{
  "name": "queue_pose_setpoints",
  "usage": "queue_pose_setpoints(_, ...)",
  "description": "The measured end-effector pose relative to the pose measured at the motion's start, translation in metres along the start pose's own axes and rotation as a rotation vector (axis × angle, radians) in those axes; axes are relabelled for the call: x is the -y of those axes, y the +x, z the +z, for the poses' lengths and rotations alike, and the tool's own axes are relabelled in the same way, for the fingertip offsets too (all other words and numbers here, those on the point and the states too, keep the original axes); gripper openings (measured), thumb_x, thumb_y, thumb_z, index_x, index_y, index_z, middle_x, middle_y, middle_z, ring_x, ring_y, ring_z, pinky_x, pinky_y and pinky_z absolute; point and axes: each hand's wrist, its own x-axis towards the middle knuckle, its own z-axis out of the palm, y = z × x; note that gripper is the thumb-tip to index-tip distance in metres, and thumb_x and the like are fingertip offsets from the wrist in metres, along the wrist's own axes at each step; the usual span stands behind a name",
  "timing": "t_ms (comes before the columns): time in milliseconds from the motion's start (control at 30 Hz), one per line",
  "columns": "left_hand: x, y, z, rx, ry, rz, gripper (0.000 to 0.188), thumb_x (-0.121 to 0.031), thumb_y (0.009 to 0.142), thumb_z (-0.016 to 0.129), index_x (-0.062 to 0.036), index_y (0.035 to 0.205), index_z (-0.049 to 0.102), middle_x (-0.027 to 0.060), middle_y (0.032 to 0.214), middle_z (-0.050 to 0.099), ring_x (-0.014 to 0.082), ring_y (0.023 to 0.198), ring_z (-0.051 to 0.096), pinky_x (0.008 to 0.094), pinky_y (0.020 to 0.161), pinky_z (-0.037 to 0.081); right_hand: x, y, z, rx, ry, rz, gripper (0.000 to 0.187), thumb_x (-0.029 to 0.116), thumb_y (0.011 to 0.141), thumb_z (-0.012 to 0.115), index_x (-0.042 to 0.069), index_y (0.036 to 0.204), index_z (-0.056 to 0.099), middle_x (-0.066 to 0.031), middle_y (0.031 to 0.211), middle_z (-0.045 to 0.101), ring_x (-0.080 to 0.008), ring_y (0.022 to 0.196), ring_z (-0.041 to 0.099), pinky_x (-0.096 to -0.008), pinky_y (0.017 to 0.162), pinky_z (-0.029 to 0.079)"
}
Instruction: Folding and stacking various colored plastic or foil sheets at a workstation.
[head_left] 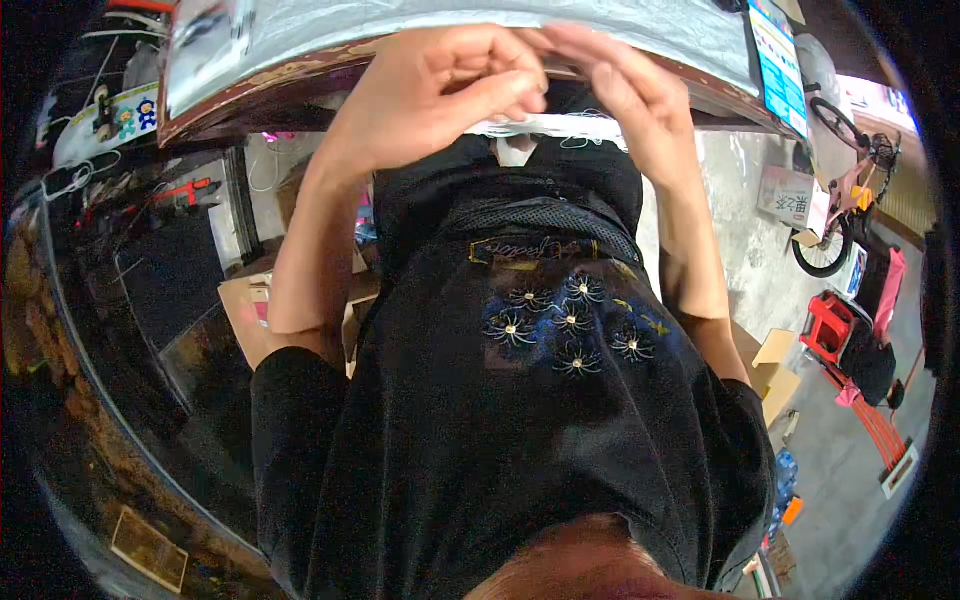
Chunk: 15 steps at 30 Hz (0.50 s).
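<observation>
My left hand (440, 95) is raised at the near edge of a table (330, 68) with a pale sheet over it. Its fingers are curled and the thumb is pressed toward them; anything between them is too small or blurred to make out. Close by on the right, my right hand (645, 105) reaches toward the left one. Its fingers are stretched out and its thumb stands apart, with the fingertips smeared by motion. Below both hands, a bundle of thin white strands (580, 128) lies across my lap by the dark trousers (420, 185).
The table's worn brown edge runs just beyond my hands. A blue printed sheet (780, 70) hangs at its right corner. On the right stand a bicycle (850, 185) and a red stool (828, 325). Cardboard boxes (243, 318) sit beside me on the left.
</observation>
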Motion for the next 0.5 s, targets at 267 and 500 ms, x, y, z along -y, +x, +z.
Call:
queue_pose_setpoints(267,-0.056,0.038,-0.028,0.039,-0.547,0.148,0.015,-0.014,0.101,0.063,-0.0012,0.107,0.069,0.0122,0.098,0.073,0.0225,0.081,0.067,0.0359,0.076,0.056,0.037,0.023,0.019,0.241,0.350,0.209,0.045,0.039,0.107,0.054,-0.002,0.122,0.066,-0.0074,0.093,0.065,-0.0177,0.085,0.061,-0.0319,0.079,0.051)
queue_pose_setpoints(500,-0.058,0.049,0.012,-0.368,-0.373,0.535,0.022,-0.019,0.108,0.053,-0.0027,0.111,0.068,0.0118,0.100,0.072,0.0166,0.084,0.066,0.0280,0.076,0.055,0.095,0.076,-0.003,0.243,-0.008,-0.164,0.021,0.022,0.102,0.064,0.002,0.105,0.070,-0.0005,0.079,0.060,-0.0108,0.062,0.053,-0.0262,0.057,0.046)
